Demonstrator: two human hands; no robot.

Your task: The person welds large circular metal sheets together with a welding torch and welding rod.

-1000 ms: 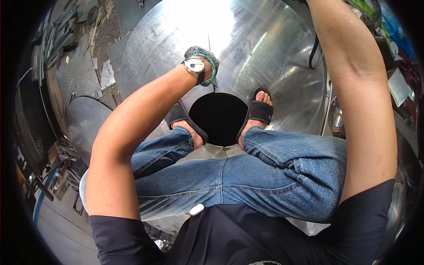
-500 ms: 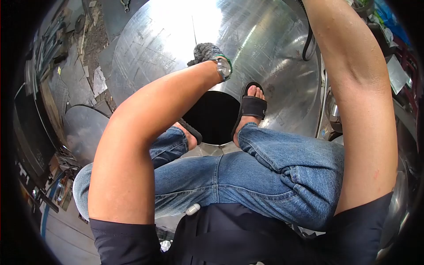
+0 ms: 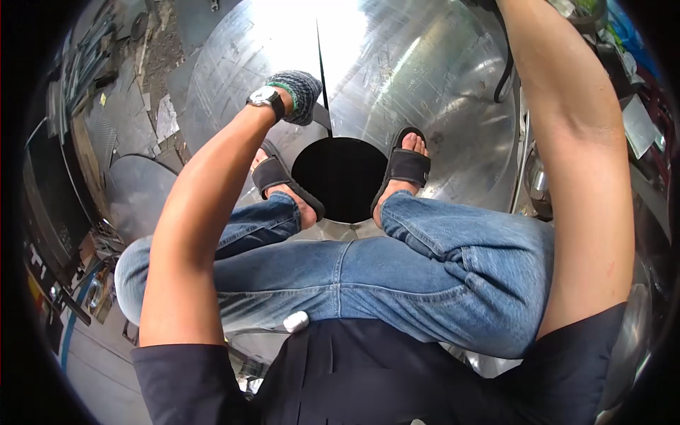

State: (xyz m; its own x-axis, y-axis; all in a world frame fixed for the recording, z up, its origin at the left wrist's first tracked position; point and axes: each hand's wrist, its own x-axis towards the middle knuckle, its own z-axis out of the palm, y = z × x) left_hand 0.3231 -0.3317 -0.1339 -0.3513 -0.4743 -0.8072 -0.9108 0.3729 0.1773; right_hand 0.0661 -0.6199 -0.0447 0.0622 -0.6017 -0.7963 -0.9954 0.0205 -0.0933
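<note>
My left hand point(image 3: 300, 96), in a dark grey knitted glove with a black-strapped watch at the wrist, is curled at the left side of a narrow slit in a large shiny metal disc point(image 3: 418, 92). Its fingertips are turned down and hidden, so what they hold cannot be made out. The slit runs from a round dark hole point(image 3: 340, 180) towards the far side. My right forearm point(image 3: 581, 134) reaches up past the top edge, and the right hand lies outside the picture. A black cord point(image 3: 504, 71) hangs near that arm over the disc.
My sandalled feet point(image 3: 409, 166) stand on the disc on either side of the hole. A smaller round metal sheet point(image 3: 138, 188) and scrap pieces point(image 3: 166, 117) lie to the left. Metal parts point(image 3: 540, 180) and a blue plastic bag point(image 3: 627, 32) are at the right.
My left hand has moved left and slightly down, off the slit line to its left side. The slit now shows as a wider dark gap. My right arm is nearly still.
</note>
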